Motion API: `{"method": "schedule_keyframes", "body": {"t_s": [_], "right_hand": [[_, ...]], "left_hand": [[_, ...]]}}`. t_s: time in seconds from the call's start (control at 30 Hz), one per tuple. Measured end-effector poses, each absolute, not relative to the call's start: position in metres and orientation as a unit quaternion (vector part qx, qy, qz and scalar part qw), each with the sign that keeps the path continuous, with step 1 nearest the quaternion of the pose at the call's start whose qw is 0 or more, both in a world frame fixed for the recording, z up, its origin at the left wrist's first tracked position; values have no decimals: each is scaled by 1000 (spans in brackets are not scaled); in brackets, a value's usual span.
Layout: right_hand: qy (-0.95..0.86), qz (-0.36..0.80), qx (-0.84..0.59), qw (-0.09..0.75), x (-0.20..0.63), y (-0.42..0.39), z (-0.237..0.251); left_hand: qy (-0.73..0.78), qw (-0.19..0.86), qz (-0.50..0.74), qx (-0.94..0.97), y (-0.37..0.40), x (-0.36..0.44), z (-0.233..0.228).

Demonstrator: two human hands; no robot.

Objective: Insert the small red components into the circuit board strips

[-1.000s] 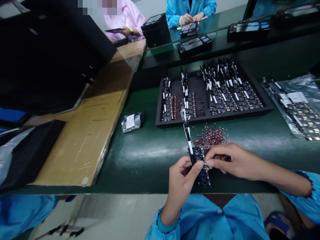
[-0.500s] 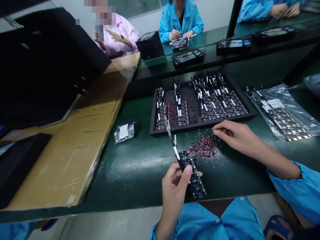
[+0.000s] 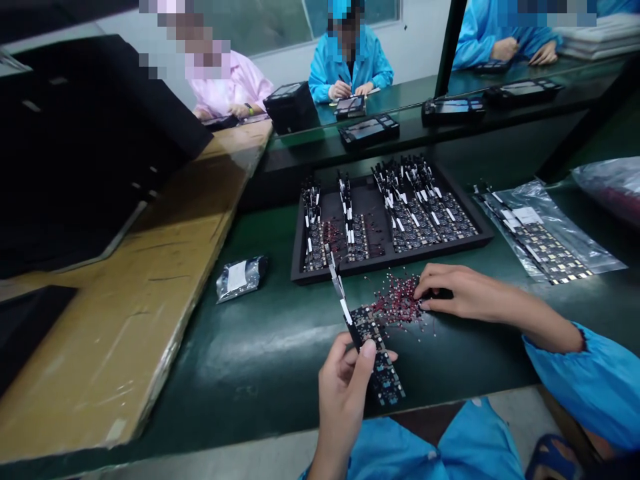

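Green bench, left fingers pinching circuit board, right fingers now deeper in wire pile, grip unclear

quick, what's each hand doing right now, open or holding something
Left hand: closed, holding the circuit board.
Right hand: at the red wire pile; whether it holds any cannot be told.

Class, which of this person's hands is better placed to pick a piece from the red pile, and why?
Probably the right hand: it is at the right edge of the red pile, thumb and fingers toward it. The left hand is occupied, gripping the circuit board strip.
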State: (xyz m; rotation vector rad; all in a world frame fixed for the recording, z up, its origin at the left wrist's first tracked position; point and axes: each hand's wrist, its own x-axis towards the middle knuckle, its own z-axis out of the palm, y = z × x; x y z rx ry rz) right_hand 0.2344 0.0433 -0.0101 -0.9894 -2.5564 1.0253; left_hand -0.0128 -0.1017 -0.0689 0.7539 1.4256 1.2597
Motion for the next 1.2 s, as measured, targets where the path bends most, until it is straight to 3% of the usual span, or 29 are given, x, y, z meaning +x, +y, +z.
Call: {"method": "schedule_keyframes", "body": {"t_s": [0.3,0.73,1.03,1.2], "right_hand": [[-875,336,-323,134,226,40,-14],[-800,333,-386,316,209,25,-16],[-817,303,-416,260,213,33,-26],[-794,325,-433,274,216,32,-18]], "left_hand": [[601,512,529,311,-101,-12,-68],[589,535,522,307,-101,-13,-68],[583,534,526,316,-102,-13,-69],[581,528,526,326,-101,-12,-66]]}}
